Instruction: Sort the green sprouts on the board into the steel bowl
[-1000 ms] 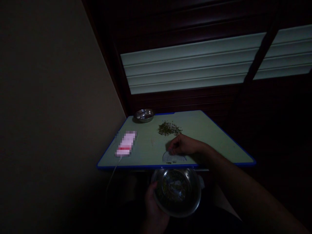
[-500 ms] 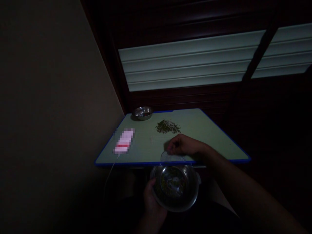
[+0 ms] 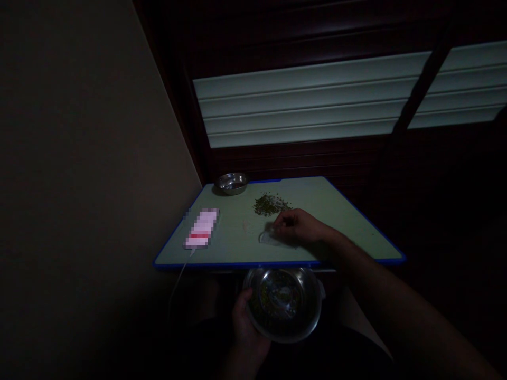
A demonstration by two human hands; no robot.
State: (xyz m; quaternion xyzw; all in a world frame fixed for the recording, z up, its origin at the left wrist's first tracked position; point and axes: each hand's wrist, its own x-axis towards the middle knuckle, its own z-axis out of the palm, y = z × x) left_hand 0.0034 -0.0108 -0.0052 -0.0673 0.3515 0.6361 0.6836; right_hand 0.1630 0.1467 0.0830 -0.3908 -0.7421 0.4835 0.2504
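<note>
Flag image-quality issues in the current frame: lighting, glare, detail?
Head view: badly underexposed, lower corners and right side near black; head view: phone screen brightest, pixelated beyond reading; head view: glints inside the near steel bowl obscure its contents; head view: clear flat piece low-contrast, outline partly lost.

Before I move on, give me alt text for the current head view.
The right hand holds a clear protractor-like piece at a blue-edged table, near greenish grains; the left hand holds a metal bowl below the table's edge. A phone and smaller metal bowl lie further left.
</note>
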